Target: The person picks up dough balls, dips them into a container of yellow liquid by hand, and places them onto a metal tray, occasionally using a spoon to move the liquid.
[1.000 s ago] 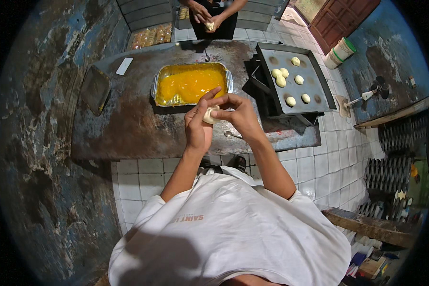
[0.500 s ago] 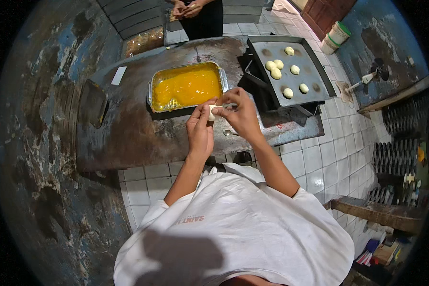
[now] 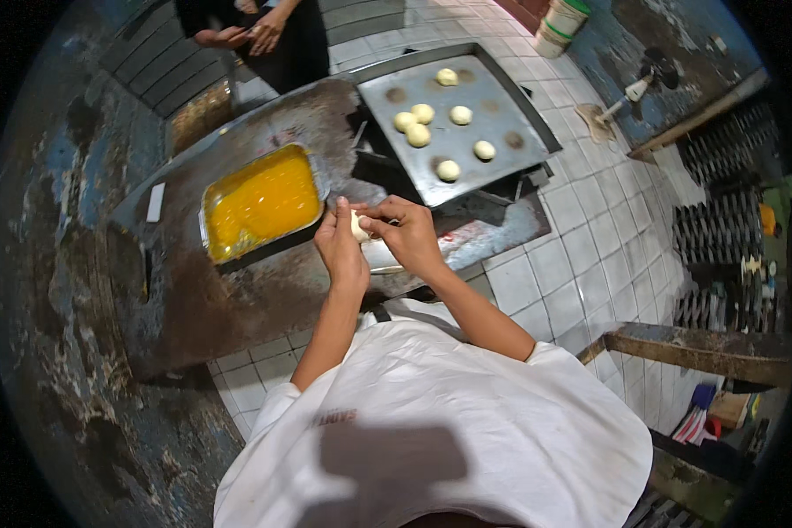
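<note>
Both my hands are raised over the table's near side, working on one small piece of pale dough. My left hand cups it from the left with the thumb up. From the other side my right hand pinches its edge with thumb and fingers. Left of my hands sits a rectangular metal pan of glossy yellow filling. Beyond them to the right, a dark-rimmed baking tray carries several round dough balls, three of them clustered together.
The worn table runs across in front of me. A flat white object lies at its left. Across the table another person's hands are held together. White buckets and a fan are at the far right, beyond the tiled floor.
My view has turned right, so the pan and tray appear farther left. My hands have shifted from the pan's near edge to its right, toward the tray, still holding the dough.
</note>
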Tool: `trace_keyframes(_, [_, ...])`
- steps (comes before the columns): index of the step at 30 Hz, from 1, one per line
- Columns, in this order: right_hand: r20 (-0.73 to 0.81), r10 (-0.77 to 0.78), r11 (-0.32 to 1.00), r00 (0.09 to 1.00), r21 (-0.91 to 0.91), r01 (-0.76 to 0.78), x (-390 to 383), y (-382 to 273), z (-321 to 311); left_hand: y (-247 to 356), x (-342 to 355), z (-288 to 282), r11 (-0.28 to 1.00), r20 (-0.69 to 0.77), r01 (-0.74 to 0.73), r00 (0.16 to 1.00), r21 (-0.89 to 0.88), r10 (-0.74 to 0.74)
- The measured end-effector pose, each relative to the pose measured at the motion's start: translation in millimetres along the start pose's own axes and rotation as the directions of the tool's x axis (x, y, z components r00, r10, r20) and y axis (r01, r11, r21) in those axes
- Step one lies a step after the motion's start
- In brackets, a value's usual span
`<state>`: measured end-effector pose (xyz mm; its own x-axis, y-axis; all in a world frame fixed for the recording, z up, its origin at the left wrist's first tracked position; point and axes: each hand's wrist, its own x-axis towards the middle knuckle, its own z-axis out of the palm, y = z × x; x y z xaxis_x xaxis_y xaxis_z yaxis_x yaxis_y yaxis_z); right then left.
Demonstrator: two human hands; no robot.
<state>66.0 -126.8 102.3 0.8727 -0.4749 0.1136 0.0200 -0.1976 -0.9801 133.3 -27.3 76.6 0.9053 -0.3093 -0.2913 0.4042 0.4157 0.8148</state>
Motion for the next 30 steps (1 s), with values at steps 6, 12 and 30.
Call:
trace_keyframes(6, [0.027, 0.323, 0.897, 0.946, 0.309, -0.315, 18.5, 28.2, -90.6, -43.8, -0.6, 70.8, 0.969, 0.308, -0.097, 0.951, 0.227, 0.023])
trace_keyframes(12, [0.613, 0.447, 0.679, 0.651, 0.241, -0.693, 18.4, 65.8, -192.9, -74.4, -8.0, 89.6, 0.79, 0.614, -0.261, 0.77, 0.555, -0.176])
trace_keyframes(30, [0.141, -0.338, 0.298, 0.93, -0.922, 0.248, 239.9, 292.5, -360.2, -30.5, -30.0, -65.3, 0.931, -0.332, 0.065, 0.941, 0.36, 0.063])
